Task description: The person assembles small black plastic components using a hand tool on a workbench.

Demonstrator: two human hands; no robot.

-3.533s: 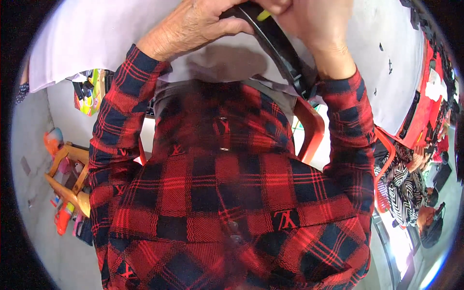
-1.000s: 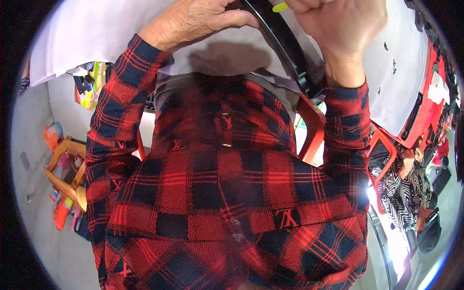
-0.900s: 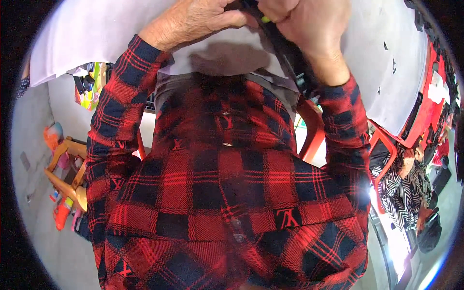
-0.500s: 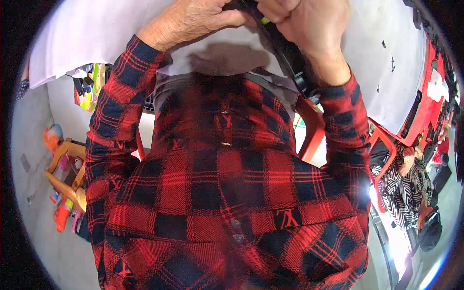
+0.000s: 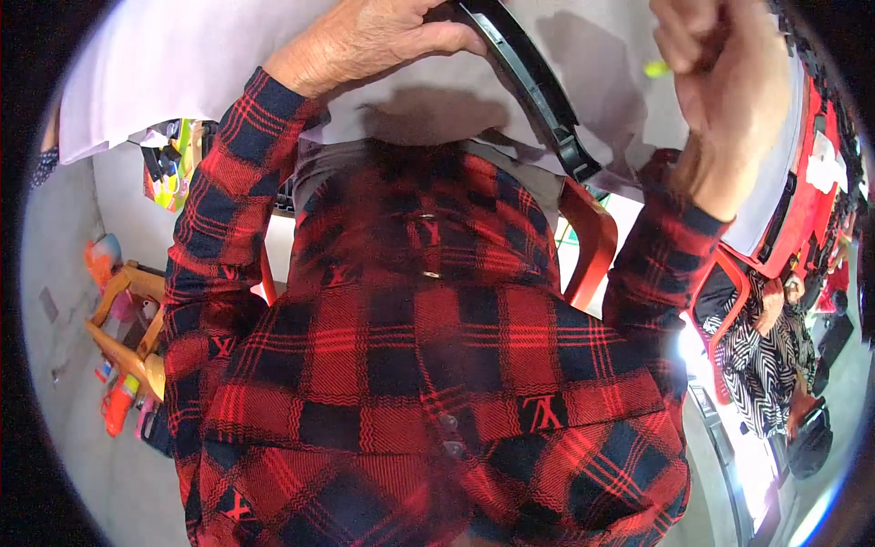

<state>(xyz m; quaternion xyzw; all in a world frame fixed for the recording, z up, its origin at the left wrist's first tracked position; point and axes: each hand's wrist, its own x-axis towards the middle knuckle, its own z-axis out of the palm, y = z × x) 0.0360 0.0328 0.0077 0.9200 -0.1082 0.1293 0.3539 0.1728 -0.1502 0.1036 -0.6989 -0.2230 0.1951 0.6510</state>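
Note:
A long, curved black plastic strip (image 5: 538, 91) slants over the white table from the top edge toward my body. Around its upper end, my left hand (image 5: 392, 41) is closed, thumb pressed along it; part of the grip lies beyond the picture's edge. My right hand (image 5: 734, 96) is apart from the strip, raised over the table's right side with its fingers curled and blurred. A small yellow-green piece (image 5: 655, 69) shows beside those fingers, apparently part of something in them, whose kind I cannot make out.
The white-covered table (image 5: 200, 55) spreads ahead. At right, a red surface (image 5: 811, 196) bears many black pieces, with a person in patterned clothes (image 5: 756, 365) beside it. A red chair (image 5: 588, 242) is beneath me. Low at left stand a wooden frame (image 5: 114, 305) and a colourful bag (image 5: 169, 169).
My right hand has moved away from the black strip to the right, taking the yellow-green piece along. My left hand keeps its hold, and more of the strip is now uncovered.

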